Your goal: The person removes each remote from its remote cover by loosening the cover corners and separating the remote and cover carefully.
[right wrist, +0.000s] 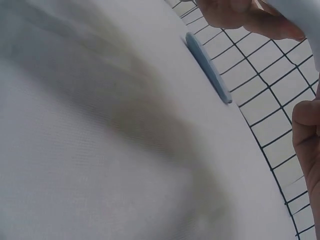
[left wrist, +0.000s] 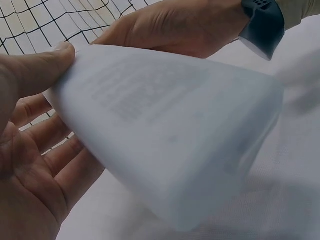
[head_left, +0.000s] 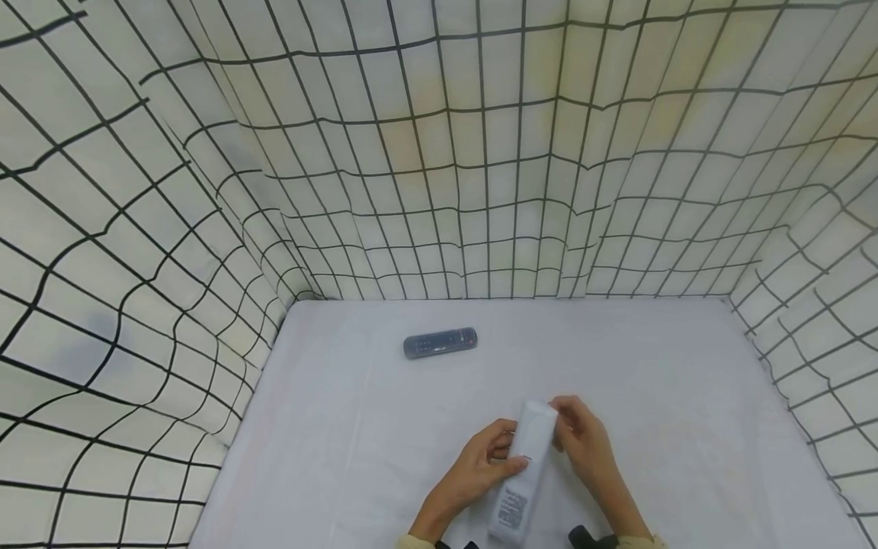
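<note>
A long white box [head_left: 538,428] with a printed label near its close end is held up at a tilt above the table. My left hand [head_left: 475,471] grips its left side, thumb on the upper face and fingers under it, as the left wrist view shows with the box [left wrist: 165,125] large and blurred. At the far right corner, my right hand [head_left: 588,446] pinches the edge with bent fingers. Only part of that hand [right wrist: 309,135] shows in the right wrist view. A dark remote control [head_left: 440,343] lies on the table beyond both hands.
White cloth covers the table [head_left: 329,427]. Walls of white sheet with a black grid [head_left: 480,175] rise at the back and both sides. Each wrist wears a dark band, such as the right wristband [left wrist: 264,25].
</note>
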Demonstrator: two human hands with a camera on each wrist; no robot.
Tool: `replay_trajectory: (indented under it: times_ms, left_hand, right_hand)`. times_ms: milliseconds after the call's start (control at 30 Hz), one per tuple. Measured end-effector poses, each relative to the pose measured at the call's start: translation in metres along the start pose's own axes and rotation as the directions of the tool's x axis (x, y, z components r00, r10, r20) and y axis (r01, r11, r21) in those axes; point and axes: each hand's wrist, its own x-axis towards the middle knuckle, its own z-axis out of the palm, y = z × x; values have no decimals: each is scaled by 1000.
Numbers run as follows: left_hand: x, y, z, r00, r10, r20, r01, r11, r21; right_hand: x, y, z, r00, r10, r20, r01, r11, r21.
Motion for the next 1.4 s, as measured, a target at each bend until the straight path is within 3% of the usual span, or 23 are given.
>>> replay_trajectory:
  times_ms: [233, 467, 567, 733, 1233, 1400]
  left_hand:
    - [1, 0, 2, 999, -29, -18, 29, 999, 28]
    - [1, -1, 3, 999, -43, -28, 44, 999, 31]
    - [1, -2, 3, 998, -47, -34, 48, 998, 28]
    - [1, -3, 4, 998, -46, -41, 46, 999, 10]
    - [1, -4, 9, 996, -27, -81, 30, 999, 34]
    - [2, -3, 9, 995, -19, -95, 25, 998, 60]
  right_hand:
    - [-2, 14, -6, 978, 197, 64, -203, 974, 102]
    - [-1, 16, -9, 944, 297, 145, -325, 915, 237]
    - [-1, 15, -10, 937, 289, 194, -339, 884, 322]
    - [0, 12, -11, 937, 269, 223, -335, 872, 357]
    - [-3, 5, -5, 904, 412, 110, -425, 852, 306]
    - [-6, 2, -3, 910, 404, 93, -412, 852, 322]
